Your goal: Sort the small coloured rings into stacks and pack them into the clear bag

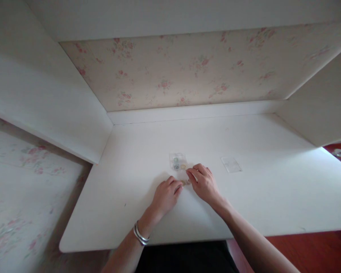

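My left hand (167, 192) is closed, its thumb and fingers pinching a small yellowish piece (184, 182) just above the white desk; the piece is too small to name. My right hand (204, 182) is also closed, thumb against fingertips, close to the right end of that piece. What lies between its fingertips cannot be made out. Just beyond both hands sits a small clear plastic box (172, 157) with small dark and yellowish items inside. The right fingers partly cover its near right corner. A flat clear plastic lid (231, 164) lies apart, to the right.
The white desk (125, 151) has side panels left and right and a low ledge (193, 111) at the back, below flowered wallpaper. A tiny dark speck (125, 204) shows on the left. The desk's front edge runs close to my body.
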`<state>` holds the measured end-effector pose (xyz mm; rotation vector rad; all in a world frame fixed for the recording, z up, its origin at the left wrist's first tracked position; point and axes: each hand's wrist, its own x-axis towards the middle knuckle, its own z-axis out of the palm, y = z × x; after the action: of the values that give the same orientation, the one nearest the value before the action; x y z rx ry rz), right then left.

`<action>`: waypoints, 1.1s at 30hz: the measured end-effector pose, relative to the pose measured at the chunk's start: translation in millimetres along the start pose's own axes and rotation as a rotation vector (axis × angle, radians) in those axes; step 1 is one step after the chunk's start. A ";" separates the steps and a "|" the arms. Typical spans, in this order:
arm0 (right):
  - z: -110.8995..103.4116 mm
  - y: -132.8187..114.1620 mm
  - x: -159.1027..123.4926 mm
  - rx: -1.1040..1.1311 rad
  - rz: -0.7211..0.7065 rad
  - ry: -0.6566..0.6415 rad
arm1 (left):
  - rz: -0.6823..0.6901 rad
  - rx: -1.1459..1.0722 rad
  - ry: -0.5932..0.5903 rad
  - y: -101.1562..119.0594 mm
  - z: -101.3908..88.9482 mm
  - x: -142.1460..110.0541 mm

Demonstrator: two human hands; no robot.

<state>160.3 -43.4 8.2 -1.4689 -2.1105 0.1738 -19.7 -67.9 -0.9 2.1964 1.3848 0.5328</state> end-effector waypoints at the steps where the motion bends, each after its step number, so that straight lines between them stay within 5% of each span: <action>1: 1.4 1.5 5.3 -0.008 -0.005 0.006 | 0.004 0.016 0.002 -0.4 0.6 -0.2; 9: 11.0 6.4 24.7 -0.074 -0.014 -0.037 | -0.004 0.033 0.038 -4.0 1.5 -1.7; 24: 6.0 21.5 -15.9 0.104 0.137 0.052 | -0.013 0.172 -0.028 0.6 3.5 1.0; 33: 8.2 15.5 -27.1 0.141 0.153 0.060 | -0.073 -0.141 0.037 -3.9 -1.2 4.6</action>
<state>175.6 -60.0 -14.9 -1.5318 -1.8982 0.3254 -21.3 -62.0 -2.0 2.0261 1.3956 0.6274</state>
